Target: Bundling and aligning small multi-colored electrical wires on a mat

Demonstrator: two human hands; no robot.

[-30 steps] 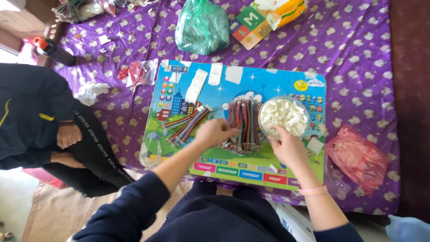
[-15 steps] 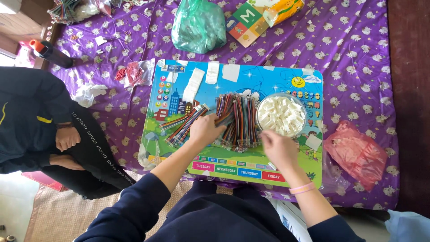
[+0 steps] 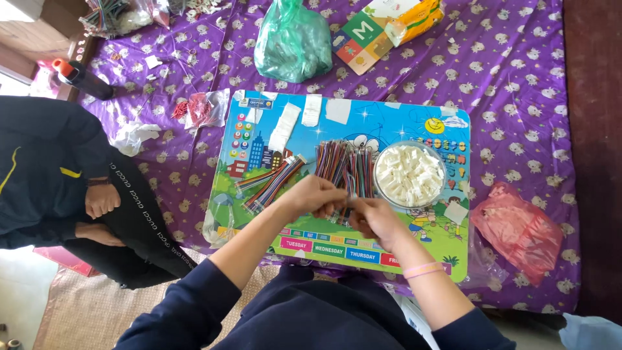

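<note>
My left hand (image 3: pixel 315 194) and my right hand (image 3: pixel 374 220) meet over the front half of a colourful picture board (image 3: pixel 389 120). Both pinch a short strip of coloured wires (image 3: pixel 339 212) between them; fingers hide most of it. Just beyond the hands lies a big pile of striped wire strips (image 3: pixel 343 163). A smaller bundle of wires (image 3: pixel 272 181) lies to the left of my left hand. To the right of the pile stands a clear bowl (image 3: pixel 409 144) full of small white plastic connectors (image 3: pixel 410 176).
The board rests on a purple patterned cloth (image 3: pixel 518 97). A green plastic bag (image 3: pixel 291 42) and a coloured box (image 3: pixel 363 35) lie behind it, a red bag (image 3: pixel 521 230) to the right. Another person in dark clothes (image 3: pixel 52 168) sits at the left, near a black bottle (image 3: pixel 81 78).
My right hand left the bowl's edge and moved left and nearer. My left hand came off the wire pile. Both hands now meet in front of the pile.
</note>
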